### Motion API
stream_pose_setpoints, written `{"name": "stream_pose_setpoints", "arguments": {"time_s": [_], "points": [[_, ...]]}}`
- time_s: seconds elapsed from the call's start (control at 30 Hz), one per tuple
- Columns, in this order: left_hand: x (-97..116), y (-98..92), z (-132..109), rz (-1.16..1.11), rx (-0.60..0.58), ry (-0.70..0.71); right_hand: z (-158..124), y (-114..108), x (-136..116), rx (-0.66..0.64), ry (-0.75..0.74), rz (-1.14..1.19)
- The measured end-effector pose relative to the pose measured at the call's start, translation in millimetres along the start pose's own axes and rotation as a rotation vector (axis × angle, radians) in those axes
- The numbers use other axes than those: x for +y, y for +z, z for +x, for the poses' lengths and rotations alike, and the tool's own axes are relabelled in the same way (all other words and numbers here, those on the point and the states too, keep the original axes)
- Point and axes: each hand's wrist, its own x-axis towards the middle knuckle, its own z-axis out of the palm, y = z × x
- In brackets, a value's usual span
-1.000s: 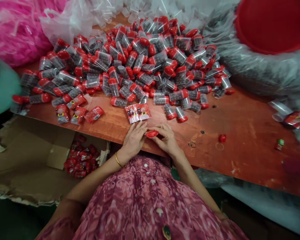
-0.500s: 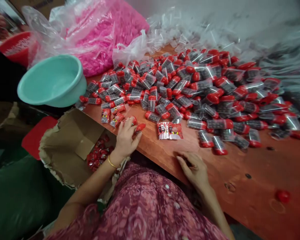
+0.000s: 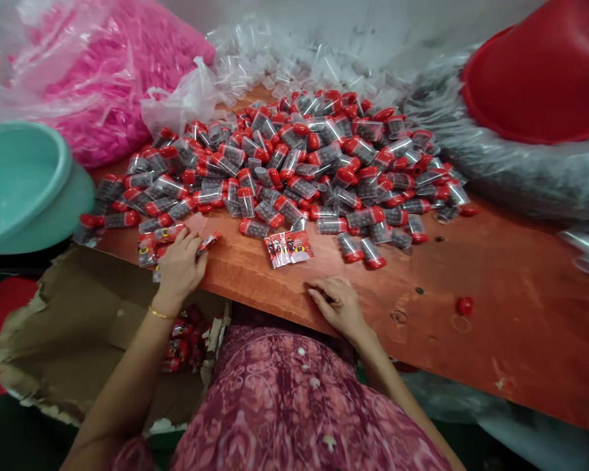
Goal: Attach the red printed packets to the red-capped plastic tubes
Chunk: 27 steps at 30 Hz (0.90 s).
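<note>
My left hand (image 3: 180, 265) reaches over the table's front edge, its fingers bent down among small red printed packets (image 3: 146, 250). One red packet (image 3: 209, 243) sticks out between its thumb and forefinger. On the wood near the front, my right hand (image 3: 338, 304) rests loosely curled, thumb apart from the forefinger, with nothing visible in it. Between the hands lie flat red-and-silver packets (image 3: 288, 248), side by side. Behind them spreads a heap of clear tubes with red caps (image 3: 294, 163) and dark contents.
A torn cardboard box (image 3: 73, 347) with red packets (image 3: 189, 340) stands below the table (image 3: 520, 333). At left are a turquoise basin (image 3: 81, 196) and a bag of pink pieces (image 3: 112, 78). A red tub (image 3: 540, 78) sits at back right; a red cap (image 3: 464, 305) lies at right.
The view has turned to the right, bringing the red tub into sight. My left hand has shifted slightly towards the loose packets, the red packet still at its fingers. My right hand stays on the table.
</note>
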Motion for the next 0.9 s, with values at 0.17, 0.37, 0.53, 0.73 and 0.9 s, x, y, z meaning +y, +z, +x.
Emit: {"name": "stream_pose_setpoints", "arguments": {"time_s": [0.17, 0.37, 0.53, 0.73, 0.9], "points": [[2.1, -12.5, -27.6, 0.082, 0.133, -0.158, -0.2, -0.6, 0.1, -0.005, 0.008, 0.010], [60.1, -18.3, -11.0, -0.067, 0.240, -0.028, 10.7, 3.0, -3.8, 0.125, 0.180, 0.078], [123.9, 20.6, 4.0, -0.275, 0.061, 0.296, 50.2, 8.1, -4.2, 0.157, 0.409, -0.061], [137.7, 47.7, -2.2, -0.292, 0.051, 0.321, 65.9, 3.8, 2.8, 0.113, 0.438, -0.065], [139.8, 37.6, 0.1, -0.453, 0.051, 0.187, 63.6, -4.2, -5.1, 0.140, 0.488, 0.504]]}}
